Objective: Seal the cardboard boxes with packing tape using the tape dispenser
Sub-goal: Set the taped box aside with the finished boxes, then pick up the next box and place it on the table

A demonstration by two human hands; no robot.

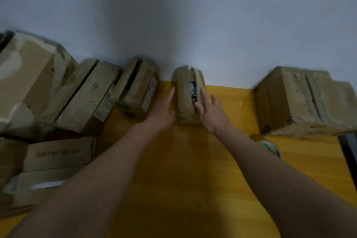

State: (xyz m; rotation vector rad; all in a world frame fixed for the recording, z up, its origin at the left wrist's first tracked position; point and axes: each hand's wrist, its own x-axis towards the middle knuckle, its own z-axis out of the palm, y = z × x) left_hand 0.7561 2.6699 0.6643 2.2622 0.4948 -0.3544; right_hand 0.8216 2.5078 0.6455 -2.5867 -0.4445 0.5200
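Both arms stretched out over a yellow table [193, 170] toward a small cardboard box [186, 98] standing against the grey wall [193, 15], top flaps parted along a gap with something pale showing inside

Left hand [162, 111] flat and open, fingers straight, lying along the box's left side, fingertips near its upper edge; holding nothing. Right hand [211, 111] open too, fingers spread and relaxed, resting on the box's right flap just beside the gap; gripping nothing

Tape roll [269, 148], green and white, lying on the table near the right forearm, partly hidden behind it; too blurred to tell whether mounted in a dispenser

Large box [303, 102] at the right edge of the table, well apart from the small one. More cardboard boxes crowded at left, one marked "4" [90, 96], another [138, 89] beside it with open flaps, further ones [58, 158] stacked nearer
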